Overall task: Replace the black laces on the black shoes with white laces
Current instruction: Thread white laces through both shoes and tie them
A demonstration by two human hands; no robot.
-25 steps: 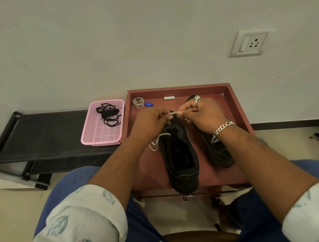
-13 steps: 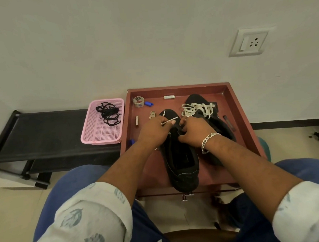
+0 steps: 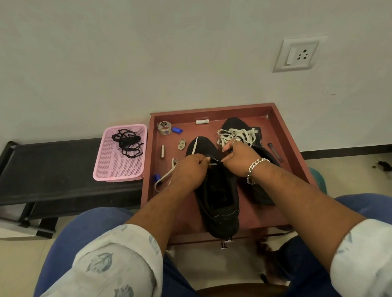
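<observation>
Two black fabric shoes on red tray [image 3: 287, 130]: near shoe [image 3: 218, 204] at front edge, left hand [image 3: 189, 171] and right hand [image 3: 241, 159] pinching its flat white lace [image 3: 165, 179]; far shoe [image 3: 239, 125] (already white-laced). One pink mesh basket [image 3: 114, 168], black laces [image 3: 127, 142] inside.

shoes [image 3: 217, 192]: matt black cloth from what I see
tray [image 3: 282, 130]: smooth reddish wood, slight sheen
basket [image 3: 121, 162]: pink plastic mesh
bracelet [image 3: 256, 166]: shiny metal

The left hand [image 3: 188, 171] and right hand [image 3: 240, 158] hide the near shoe's [image 3: 218, 206] eyelets, and the small metal bits [image 3: 181, 144] are too small to identify.
</observation>
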